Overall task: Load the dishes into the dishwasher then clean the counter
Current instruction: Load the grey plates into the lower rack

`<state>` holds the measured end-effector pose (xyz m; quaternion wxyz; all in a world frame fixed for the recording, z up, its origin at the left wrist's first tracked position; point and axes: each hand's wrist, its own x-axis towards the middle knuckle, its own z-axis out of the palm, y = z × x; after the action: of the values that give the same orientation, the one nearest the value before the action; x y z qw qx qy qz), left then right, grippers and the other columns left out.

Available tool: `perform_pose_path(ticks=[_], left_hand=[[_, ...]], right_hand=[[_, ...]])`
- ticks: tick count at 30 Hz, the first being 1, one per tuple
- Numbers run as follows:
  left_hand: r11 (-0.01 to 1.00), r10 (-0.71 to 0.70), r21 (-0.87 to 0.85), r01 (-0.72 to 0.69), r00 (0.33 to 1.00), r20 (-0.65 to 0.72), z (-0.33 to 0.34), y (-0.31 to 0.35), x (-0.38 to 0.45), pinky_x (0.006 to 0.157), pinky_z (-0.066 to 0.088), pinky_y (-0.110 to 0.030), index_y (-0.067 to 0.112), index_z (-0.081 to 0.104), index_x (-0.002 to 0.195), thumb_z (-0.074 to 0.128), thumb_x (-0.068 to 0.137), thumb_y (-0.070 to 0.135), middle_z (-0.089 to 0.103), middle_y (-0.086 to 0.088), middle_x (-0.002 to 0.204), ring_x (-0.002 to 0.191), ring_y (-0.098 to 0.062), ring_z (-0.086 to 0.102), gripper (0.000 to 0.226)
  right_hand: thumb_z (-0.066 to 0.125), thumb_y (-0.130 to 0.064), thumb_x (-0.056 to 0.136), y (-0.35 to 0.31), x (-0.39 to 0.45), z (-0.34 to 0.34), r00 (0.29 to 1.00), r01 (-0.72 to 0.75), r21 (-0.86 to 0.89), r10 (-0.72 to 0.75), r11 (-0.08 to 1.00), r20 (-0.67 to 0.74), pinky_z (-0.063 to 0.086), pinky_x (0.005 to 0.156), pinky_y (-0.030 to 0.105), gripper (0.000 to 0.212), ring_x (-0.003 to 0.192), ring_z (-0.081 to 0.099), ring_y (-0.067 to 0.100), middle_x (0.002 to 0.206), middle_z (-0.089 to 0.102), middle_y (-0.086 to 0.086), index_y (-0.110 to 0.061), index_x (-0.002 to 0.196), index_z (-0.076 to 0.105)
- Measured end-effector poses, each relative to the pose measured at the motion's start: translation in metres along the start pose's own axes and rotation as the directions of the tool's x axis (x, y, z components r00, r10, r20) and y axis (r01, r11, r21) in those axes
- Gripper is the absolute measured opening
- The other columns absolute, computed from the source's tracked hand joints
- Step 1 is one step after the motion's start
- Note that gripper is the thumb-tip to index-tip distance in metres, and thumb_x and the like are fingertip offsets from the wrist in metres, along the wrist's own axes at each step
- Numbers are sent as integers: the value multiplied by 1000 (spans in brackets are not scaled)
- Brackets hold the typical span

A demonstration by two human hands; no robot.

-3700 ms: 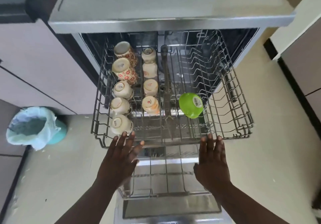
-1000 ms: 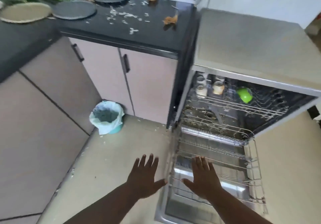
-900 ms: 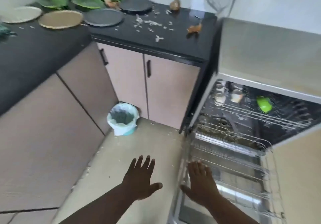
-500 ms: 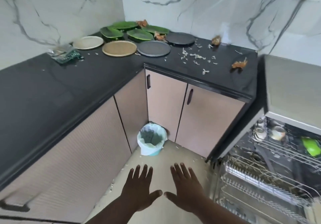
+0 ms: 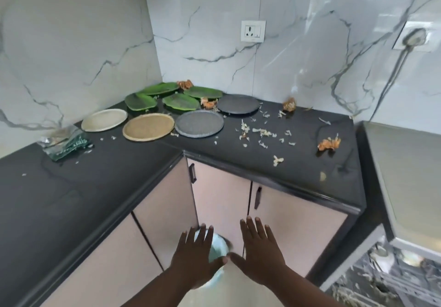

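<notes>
Plates lie on the black L-shaped counter near its back corner: a cream plate, a tan woven plate, two grey plates and several green leaf-shaped plates. White scraps and orange peel bits litter the counter to the right. My left hand and my right hand hover low in front of the cabinets, fingers spread, holding nothing. The open dishwasher with cups in its rack shows at the lower right.
A light blue lined bin stands on the floor behind my left hand. A crumpled plastic packet lies on the left counter. A wall socket sits above the plates. Pink cabinet doors run under the counter.
The view has swung up and left from the dishwasher to the counter corner. Both hands left the rack and now hover side by side, empty.
</notes>
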<state>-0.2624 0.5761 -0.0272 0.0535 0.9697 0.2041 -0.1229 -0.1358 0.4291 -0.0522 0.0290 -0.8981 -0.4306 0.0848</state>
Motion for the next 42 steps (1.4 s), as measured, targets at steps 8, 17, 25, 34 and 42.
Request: perform_pose_path(ticks=[8,17,25,34,42], left_hand=[[990,-119,-77,117,993,-14,-65,-11,95,116,-7,-48,24,-11,152,-30,43,85,-17,-2,159,147,-30,-11,127],[972,-158,-188,142,985,-71,-106,-76,167,116,-8,-42,21,-8,153,-20,54,86,-11,-2,160,147,-27,-11,119],[819,-214,-571,57,954,-211,-169,-167,259,117,15,-35,18,18,152,28,82,78,15,-3,159,147,-22,12,93],[-292,-402,-927,235,849,342,-200,-211,335,90,44,-41,14,39,135,62,88,39,45,-8,133,108,-25,44,58],[-515,-374,-816,261,788,488,-216,-209,361,73,42,-34,17,44,130,66,86,33,52,-1,107,93,-19,48,52]], right_hand=[[16,-74,87,26,122,-59,999,52,-28,-52,998,10,4,110,38,87,121,57,29,129,63,9,-12,123,66],[0,-76,79,-5,220,-109,979,142,-27,-145,989,-143,-21,107,29,100,142,-6,20,160,10,6,-12,153,19],[7,-88,61,-36,314,-162,993,-104,267,116,958,-27,4,119,36,116,149,-5,20,163,4,0,-18,155,6],[61,-34,92,-39,393,-178,815,-465,868,467,172,344,51,65,29,38,75,57,18,94,55,4,-14,120,45],[56,-22,93,-25,459,-180,704,-576,817,527,30,477,50,54,27,13,63,52,20,87,53,10,-9,90,52]])
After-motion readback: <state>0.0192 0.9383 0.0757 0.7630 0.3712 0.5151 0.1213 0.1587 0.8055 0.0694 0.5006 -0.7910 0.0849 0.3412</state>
